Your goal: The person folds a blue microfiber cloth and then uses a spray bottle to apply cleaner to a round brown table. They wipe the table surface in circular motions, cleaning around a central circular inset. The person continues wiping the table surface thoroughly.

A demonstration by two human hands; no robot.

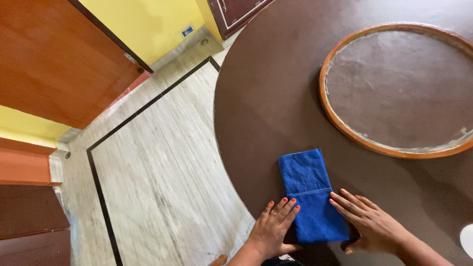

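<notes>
In the head view, a folded blue terry cloth (309, 194) lies flat on a round dark brown table (266, 98), close to the table's near edge. The cloth is a long narrow rectangle; its long axis runs away from the person, leaning slightly to the left at the far end, so that the far short edge points toward the middle of the table and the near short edge points toward the person. The fabric looks soft and nubbly, a saturated blue, with a fold line crossing it roughly midway and neat straight edges along both long sides.

The left hand (272, 230) lies palm down on the left of the cloth's near half, fingers (286, 207) held close together and stretched flat, their tips resting at the cloth's left edge. The right hand (370, 224) lies palm down on the right of the cloth's near half, fingers (345, 199) slightly fanned and extended, their tips touching the cloth's right edge. Neither hand pinches the fabric; both press flat.

Beyond the cloth and to its right, well apart, a large round inset with an orange-brown wooden rim (340, 123) sits in the tabletop. To the left of the cloth, past the table edge, lies a pale streaked stone floor (157, 167) with a thin black border line (101, 192).
</notes>
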